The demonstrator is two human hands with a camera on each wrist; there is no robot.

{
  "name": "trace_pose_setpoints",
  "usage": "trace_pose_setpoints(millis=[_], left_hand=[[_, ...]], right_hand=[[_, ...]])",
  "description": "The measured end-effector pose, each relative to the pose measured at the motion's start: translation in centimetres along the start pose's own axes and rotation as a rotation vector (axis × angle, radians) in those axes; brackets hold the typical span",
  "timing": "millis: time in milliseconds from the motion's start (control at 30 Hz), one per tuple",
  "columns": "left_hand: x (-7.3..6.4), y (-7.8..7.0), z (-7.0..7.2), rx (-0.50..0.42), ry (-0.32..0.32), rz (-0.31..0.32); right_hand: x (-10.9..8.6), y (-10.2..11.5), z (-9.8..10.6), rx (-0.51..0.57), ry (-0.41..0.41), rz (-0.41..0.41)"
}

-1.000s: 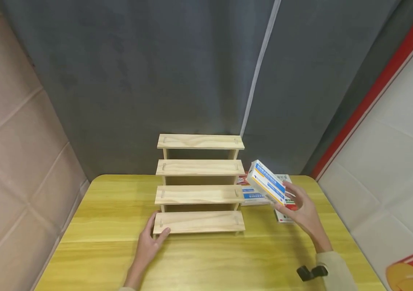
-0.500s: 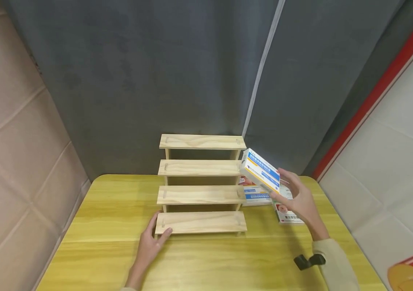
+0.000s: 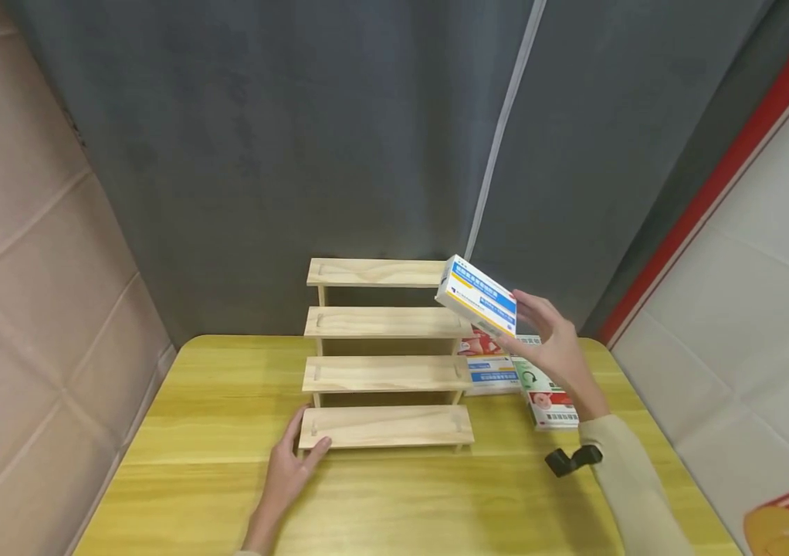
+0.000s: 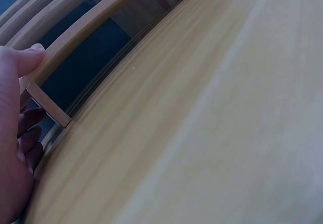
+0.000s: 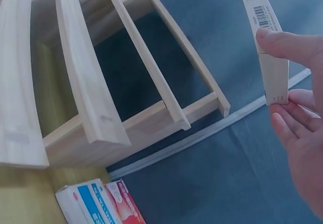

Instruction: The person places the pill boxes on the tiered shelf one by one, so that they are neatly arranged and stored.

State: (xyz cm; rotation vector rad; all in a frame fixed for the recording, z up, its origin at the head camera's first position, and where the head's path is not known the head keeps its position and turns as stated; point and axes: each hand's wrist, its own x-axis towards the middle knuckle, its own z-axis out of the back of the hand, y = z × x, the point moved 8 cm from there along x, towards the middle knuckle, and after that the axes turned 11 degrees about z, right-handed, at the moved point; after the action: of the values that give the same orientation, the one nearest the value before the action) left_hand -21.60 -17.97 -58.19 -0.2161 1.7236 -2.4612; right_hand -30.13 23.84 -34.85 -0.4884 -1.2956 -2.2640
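A pale wooden stepped rack (image 3: 387, 426) with several tiers stands on the table. My left hand (image 3: 288, 467) grips the left end of its lowest tier. In the left wrist view the thumb (image 4: 31, 57) lies over the board's edge, with curled fingers (image 4: 30, 138) beside the leg below. My right hand (image 3: 553, 351) pinches a white, blue and orange medicine box (image 3: 479, 297) by its right end. Tilted, the box is in the air, overlapping the right ends of the upper tiers in the head view. The right wrist view shows the box's barcode side (image 5: 265, 37), with the thumb on it.
Right of the rack lie a blue-and-white medicine box (image 3: 492, 377), a red one (image 3: 481, 341) and a green-and-red one (image 3: 553, 409). A grey curtain (image 3: 262, 170) hangs behind the yellow wood-grain table (image 3: 214, 432). White panels stand at both sides.
My right hand has carried the medicine box left and upward, from beside the rack to its upper right end. More of the green-and-red box is uncovered. The left hand keeps its grip.
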Motion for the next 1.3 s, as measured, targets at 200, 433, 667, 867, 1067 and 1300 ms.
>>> trace_pose_setpoints(millis=[200, 433, 667, 867, 1067, 1300], left_hand=[[0.0, -0.1, 0.0, -0.019, -0.014, -0.017], [0.1, -0.3, 0.1, -0.051, -0.009, -0.035], [0.0, -0.3, 0.1, -0.075, 0.008, -0.028], [-0.3, -1.0, 0.1, -0.042, -0.003, -0.019], [0.0, -0.2, 0.0, -0.033, -0.009, -0.029], [0.0, 0.2, -0.2, -0.039, -0.006, 0.003]], right_hand=[[1.4, 0.3, -1.0, 0.045, 0.024, 0.034], [2.9, 0.5, -1.9, 0.055, 0.030, 0.083], [4.0, 0.0, -3.6, 0.070, 0.054, 0.086], [4.7, -0.4, -4.6, 0.022, 0.078, 0.060], [5.7, -0.5, -5.5, 0.008, 0.108, 0.022], [7.1, -0.5, -6.6, 0.003, 0.123, 0.026]])
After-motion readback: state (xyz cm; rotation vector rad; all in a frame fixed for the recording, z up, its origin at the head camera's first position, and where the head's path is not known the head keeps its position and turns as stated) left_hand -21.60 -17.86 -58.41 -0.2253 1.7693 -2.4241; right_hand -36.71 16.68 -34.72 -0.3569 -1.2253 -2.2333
